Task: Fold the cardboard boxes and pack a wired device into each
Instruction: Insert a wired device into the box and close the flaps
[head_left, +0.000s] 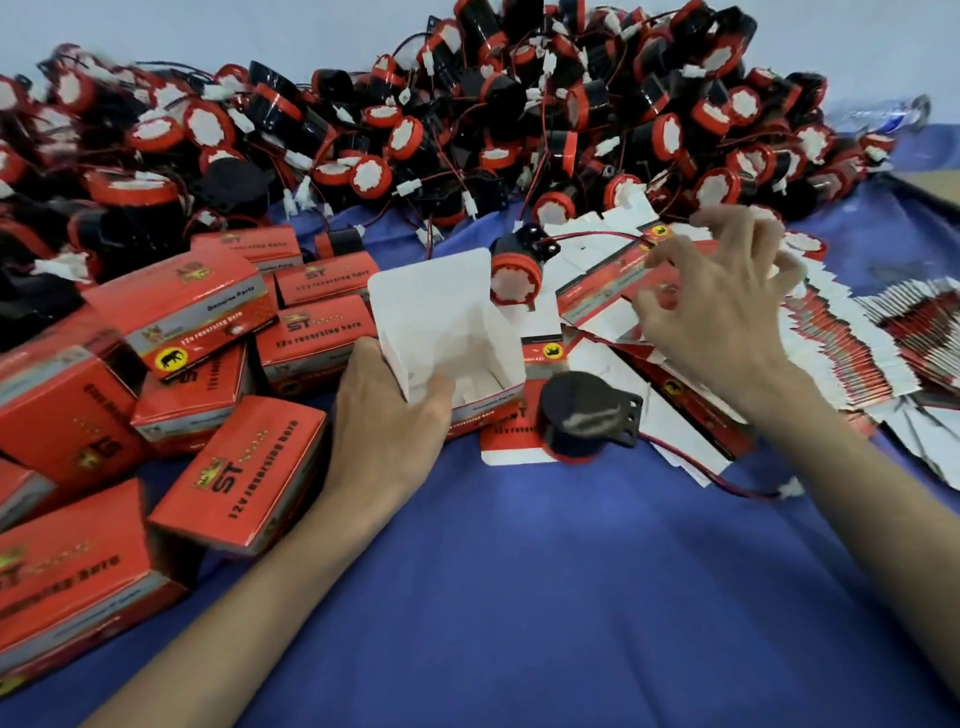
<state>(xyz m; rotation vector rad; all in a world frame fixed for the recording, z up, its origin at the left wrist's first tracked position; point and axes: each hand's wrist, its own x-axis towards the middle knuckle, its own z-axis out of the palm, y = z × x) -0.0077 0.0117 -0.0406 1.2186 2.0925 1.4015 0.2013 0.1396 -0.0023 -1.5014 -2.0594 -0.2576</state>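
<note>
Beside the matt blue cloth (519, 597), glossy red printed card boxes (239, 488); open box (447, 332) plain white inside; horns (587, 415) look like black plastic.

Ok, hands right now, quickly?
Left hand: grips the open box.
Right hand: seems to pinch the red wire of a horn.

My left hand (387, 410) and left forearm (249, 587), to the left of the open white box (447, 332), are bare, uncovered from the knuckles down to the bottom edge of the view. My right hand (722, 322), to the right of that box, is bare likewise all along the right forearm (852, 457), its fingers smeared by blur so that I cannot make out the nails.
</note>
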